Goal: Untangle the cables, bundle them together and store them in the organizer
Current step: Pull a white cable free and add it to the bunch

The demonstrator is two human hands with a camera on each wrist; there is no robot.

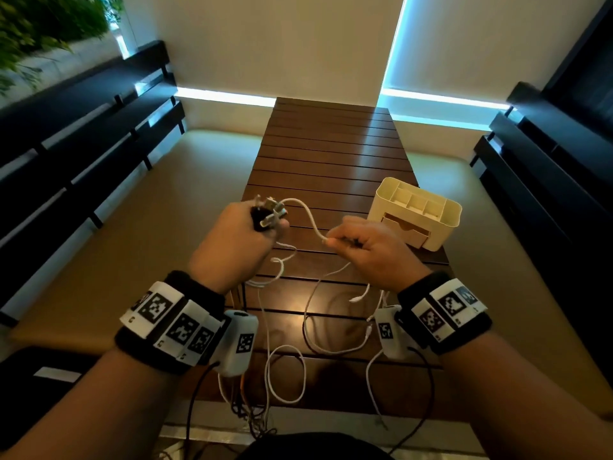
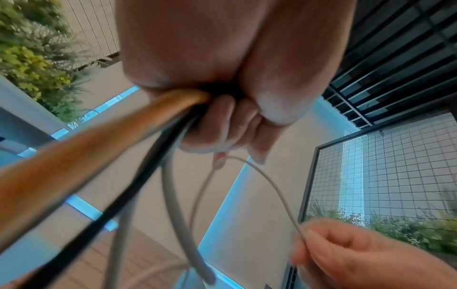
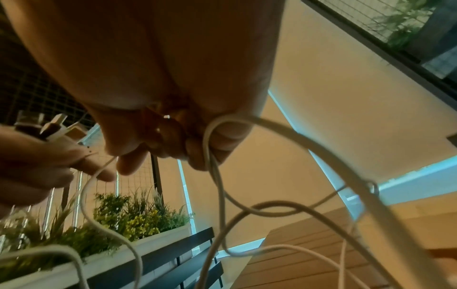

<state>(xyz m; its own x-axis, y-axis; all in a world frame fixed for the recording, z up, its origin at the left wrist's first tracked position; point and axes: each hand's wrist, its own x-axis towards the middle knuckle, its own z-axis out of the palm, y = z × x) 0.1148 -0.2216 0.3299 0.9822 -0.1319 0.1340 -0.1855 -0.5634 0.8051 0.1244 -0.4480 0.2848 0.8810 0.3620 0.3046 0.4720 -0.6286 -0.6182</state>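
My left hand (image 1: 255, 224) is raised over the slatted wooden table (image 1: 331, 154) and grips a bunch of cable ends, whose USB plugs (image 1: 273, 210) stick out above the fist. The left wrist view shows an orange cable (image 2: 99, 140), a black cable (image 2: 138, 172) and grey-white cables running out of that fist. A white cable (image 1: 308, 214) arcs from the plugs to my right hand (image 1: 345, 242), which pinches it between thumb and fingers. More white cable (image 3: 215, 176) loops around the right fingers. Loose white loops (image 1: 285, 373) hang over the table's near end.
A cream desk organizer (image 1: 414, 214) with several top compartments and a small drawer stands on the table, just right of my right hand. Dark slatted benches (image 1: 83, 144) flank the table on both sides. Planter greenery (image 1: 39, 24) is at far left.
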